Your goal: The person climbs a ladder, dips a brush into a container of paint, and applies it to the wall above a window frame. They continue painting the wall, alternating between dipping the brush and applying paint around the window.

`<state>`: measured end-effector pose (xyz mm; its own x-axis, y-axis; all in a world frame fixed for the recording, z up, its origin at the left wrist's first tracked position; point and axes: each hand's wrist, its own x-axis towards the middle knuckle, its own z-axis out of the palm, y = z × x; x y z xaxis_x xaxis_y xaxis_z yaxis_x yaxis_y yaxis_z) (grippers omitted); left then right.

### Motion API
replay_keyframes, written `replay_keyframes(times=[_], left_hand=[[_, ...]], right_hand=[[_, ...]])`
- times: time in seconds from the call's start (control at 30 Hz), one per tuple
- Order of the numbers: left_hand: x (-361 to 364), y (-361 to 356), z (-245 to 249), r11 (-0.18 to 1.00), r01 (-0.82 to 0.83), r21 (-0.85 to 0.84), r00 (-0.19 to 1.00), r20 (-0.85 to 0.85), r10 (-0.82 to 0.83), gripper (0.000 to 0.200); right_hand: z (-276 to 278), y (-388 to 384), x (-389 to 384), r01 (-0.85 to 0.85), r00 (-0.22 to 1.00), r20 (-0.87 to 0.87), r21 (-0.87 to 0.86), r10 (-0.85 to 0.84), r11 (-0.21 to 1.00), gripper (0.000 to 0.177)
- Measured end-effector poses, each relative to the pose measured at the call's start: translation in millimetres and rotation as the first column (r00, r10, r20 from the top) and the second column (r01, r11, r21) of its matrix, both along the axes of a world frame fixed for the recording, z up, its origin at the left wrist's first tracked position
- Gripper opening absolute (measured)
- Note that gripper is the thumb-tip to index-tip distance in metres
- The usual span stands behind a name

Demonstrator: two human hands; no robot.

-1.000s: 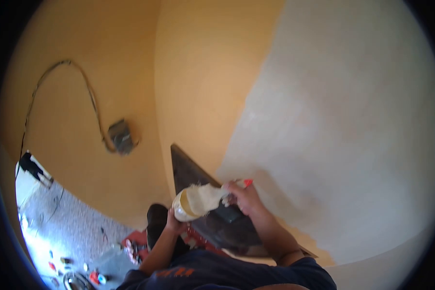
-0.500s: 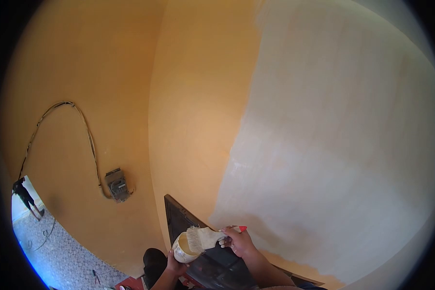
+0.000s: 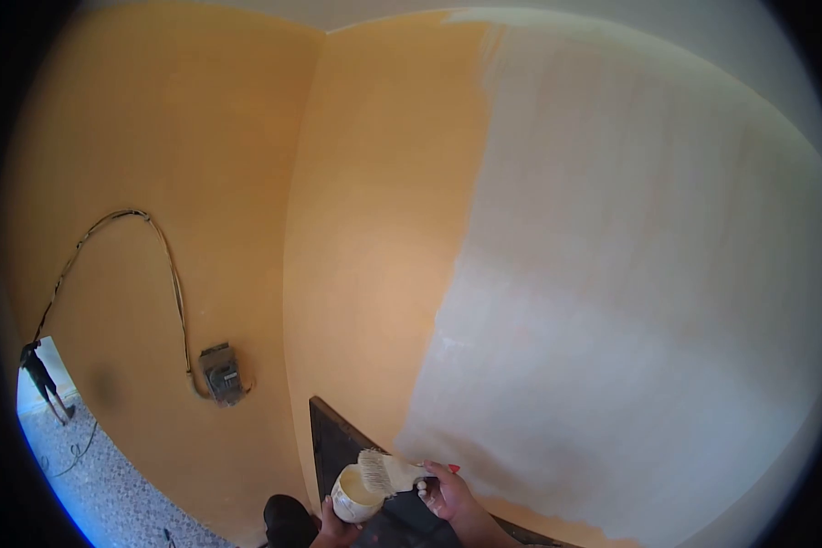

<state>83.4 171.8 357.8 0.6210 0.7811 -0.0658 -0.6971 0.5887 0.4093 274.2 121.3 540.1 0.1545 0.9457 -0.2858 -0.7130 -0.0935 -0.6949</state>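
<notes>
My left hand (image 3: 339, 529) is wrapped round the side of a small pale paint tub (image 3: 350, 508), tilted so its mouth faces up and right. A wide paintbrush (image 3: 405, 474) with whitish bristles and a red handle end is gripped in my right hand (image 3: 449, 496). Its bristles lie over the tub's rim in this view, pointing left. Behind both hands rises a wall coated white (image 3: 630, 274) on the right and orange (image 3: 374, 210) on the left, with a ragged border between.
A dark panel (image 3: 331, 445) leans low at the wall, below my hands. On the left wall an electric meter box (image 3: 221, 376) hangs with a looping cable (image 3: 167, 265). Far left, a person (image 3: 42, 376) stands on a speckled floor (image 3: 110, 484).
My view has tilted upward, so the ceiling edge now shows and the wall and hands sit lower. Tub and brush stay close together, both still held.
</notes>
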Motion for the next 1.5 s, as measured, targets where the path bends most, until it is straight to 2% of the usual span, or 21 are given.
replay_keyframes(times=[0.03, 0.17, 0.23, 0.33, 0.4, 0.53, 0.7, 0.8, 0.87, 0.93, 0.97, 1.03, 1.07, 1.13, 1.17, 1.23, 1.27, 1.33, 1.37, 1.43, 1.5], left_hand=[[-0.2, 0.9, 4.4, 0.992, -0.035, 0.121, 0.993, -0.105, 0.048, 0.080], [6.7, 8.0, 16.5, 0.992, -0.103, 0.078, 0.984, -0.136, 0.113, 0.075], [11.7, 18.6, 1.8, 0.999, -0.022, 0.026, 0.998, 0.058, 0.021, 0.072], [15.0, 24.5, 26.1, 1.000, 0.000, -0.018, 0.996, 0.094, 0.002, 0.070], [18.0, 30.6, 31.4, 1.000, 0.007, 0.026, 0.993, 0.113, -0.010, 0.069], [21.9, 39.3, 66.6, 0.997, 0.047, 0.062, 0.991, 0.124, -0.054, 0.067], [32.1, 54.8, 74.0, 0.997, 0.039, 0.063, 0.989, 0.139, -0.048, 0.062], [32.6, 63.0, 76.4, 0.999, 0.004, 0.048, 0.989, 0.145, -0.011, 0.058], [33.1, 72.6, 72.0, 0.997, -0.035, 0.074, 0.995, 0.094, 0.028, 0.068], [31.3, 81.3, 68.3, 0.996, -0.053, 0.078, 0.995, 0.092, 0.045, 0.067], [29.3, 85.9, 67.4, 0.995, -0.058, 0.081, 0.995, 0.081, 0.051, 0.067], [22.9, 91.2, 69.3, 0.996, -0.049, 0.075, 0.994, 0.106, 0.041, 0.061], [20.0, 94.2, 69.2, 0.997, -0.037, 0.068, 0.992, 0.127, 0.028, 0.056], [17.6, 101.3, 61.8, 0.997, -0.040, 0.060, 0.992, 0.125, 0.032, 0.056], [16.5, 104.4, 57.1, 0.998, -0.041, 0.052, 0.992, 0.120, 0.034, 0.056], [14.8, 107.5, 47.2, 0.998, -0.048, 0.036, 0.992, 0.121, 0.044, 0.056], [14.3, 108.0, 42.0, 0.998, -0.056, 0.023, 0.992, 0.116, 0.053, 0.056], [13.3, 107.3, 31.9, 0.998, -0.056, 0.011, 0.990, 0.134, 0.054, 0.057], [13.8, 107.9, 27.7, 0.998, -0.065, 0.008, 0.987, 0.148, 0.063, 0.057], [15.6, 107.7, 16.7, 0.998, -0.070, -0.011, 0.986, 0.151, 0.070, 0.057], [17.9, 107.9, 4.4, 0.997, -0.075, -0.025, 0.985, 0.151, 0.078, 0.058]], right_hand=[[4.4, 0.9, 1.4, 0.025, 0.998, -0.058, 0.001, -0.025, 1.000, 0.011], [31.8, 6.6, 18.3, 0.083, 0.987, -0.143, 0.010, -0.080, 0.997, 0.012], [52.4, 10.9, 32.4, 0.115, 0.988, -0.111, 0.081, -0.106, 0.990, 0.013], [100.6, 23.1, 58.3, 0.182, 0.982, 0.001, 0.204, -0.186, 0.962, 0.013], [143.4, 29.5, 69.6, 0.211, 0.976, -0.017, 0.333, -0.218, 0.919, 0.010], [248.9, 41.6, 71.0, 0.276, 0.923, 0.057, 0.590, -0.380, 0.759, 0.008], [385.2, 55.9, 59.3, 0.172, 0.863, 0.123, 0.841, -0.491, 0.514, 0.008], [468.6, 81.0, 67.7, 0.101, 0.800, 0.141, 0.926, -0.583, 0.363, 0.011], [519.3, 95.3, 66.8, 0.114, 0.741, 0.144, 0.936, -0.656, 0.334, 0.013], [555.9, 107.9, 53.1, 0.086, 0.490, 0.140, 0.975, -0.861, 0.207, 0.014], [569.3, 110.6, 45.0, 0.081, 0.495, 0.140, 0.975, -0.858, 0.205, 0.014], [592.6, 113.2, 30.7, -0.105, -0.026, 0.222, 0.969, -0.975, 0.223, 0.023], [603.7, 116.2, 26.3, -0.108, -0.025, 0.221, 0.969, -0.975, 0.223, 0.023], [623.2, 125.0, 17.1, -0.285, -0.549, 0.139, 0.896, -0.824, 0.341, 0.028], [632.7, 131.4, 13.6, -0.290, -0.550, 0.138, 0.893, -0.824, 0.343, 0.028], [644.8, 142.6, 3.7, -0.482, -0.819, -0.200, 0.748, -0.538, 0.455, 0.028], [647.6, 146.8, -2.2, -0.483, -0.820, -0.200, 0.743, -0.536, 0.462, 0.028], [652.4, 155.3, -11.8, -0.374, -0.913, -0.159, 0.691, -0.376, 0.618, 0.023], [653.8, 160.4, -14.6, -0.375, -0.914, -0.161, 0.686, -0.372, 0.623, 0.023], [657.8, 172.7, -17.2, -0.266, -0.964, -0.185, 0.645, -0.191, 0.717, 0.020], [659.9, 181.3, -10.7, -0.278, -0.957, -0.246, 0.626, -0.154, 0.729, 0.020]])
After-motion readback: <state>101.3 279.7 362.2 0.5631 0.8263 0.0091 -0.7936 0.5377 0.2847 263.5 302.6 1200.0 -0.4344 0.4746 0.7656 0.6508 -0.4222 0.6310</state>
